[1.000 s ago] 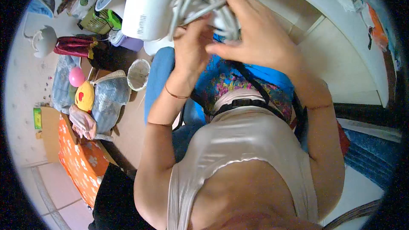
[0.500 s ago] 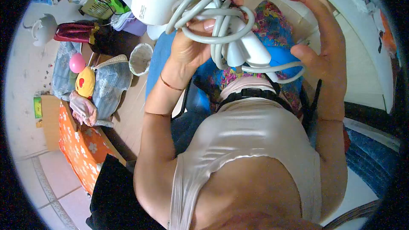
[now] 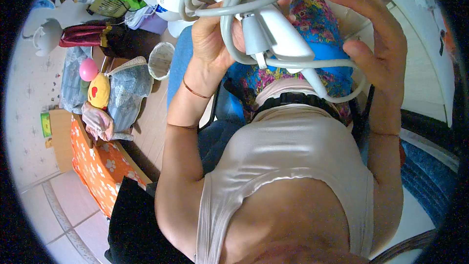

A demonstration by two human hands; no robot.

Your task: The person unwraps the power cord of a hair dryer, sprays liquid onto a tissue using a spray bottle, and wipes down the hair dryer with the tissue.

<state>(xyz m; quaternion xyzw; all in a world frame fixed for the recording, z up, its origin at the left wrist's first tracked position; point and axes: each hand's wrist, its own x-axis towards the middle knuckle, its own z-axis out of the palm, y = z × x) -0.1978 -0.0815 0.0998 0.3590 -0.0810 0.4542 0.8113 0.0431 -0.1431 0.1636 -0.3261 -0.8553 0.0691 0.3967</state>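
A white hair dryer (image 3: 286, 39) is up in front of my lap, its wide barrel at the top left and its handle slanting down to the right. Loops of thick grey cord (image 3: 234, 12) wind about it, and one loop hangs out toward the right. My left hand (image 3: 212, 39) grips the dryer together with the cord; the loops partly hide its fingers. To the right, my right hand (image 3: 373, 34) is raised with curved, spread fingers and thumb, holding nothing, close to the hanging cord loop. A grey tapered piece (image 3: 256, 34) lies beside the handle.
Patterned cloth (image 3: 312, 24) covers my lap. To the left are a white bin (image 3: 161, 61), a pink balloon (image 3: 89, 70), a yellow cushion (image 3: 99, 90) and an orange flowered cover (image 3: 97, 166). A green basket (image 3: 110, 5) and a purple container (image 3: 146, 22) stand at the upper left.
The hair dryer and its cord have shifted upward and slightly tilted in my left hand. The hanging cord loop reaches farther right and lower. My right hand has moved slightly right, still open.
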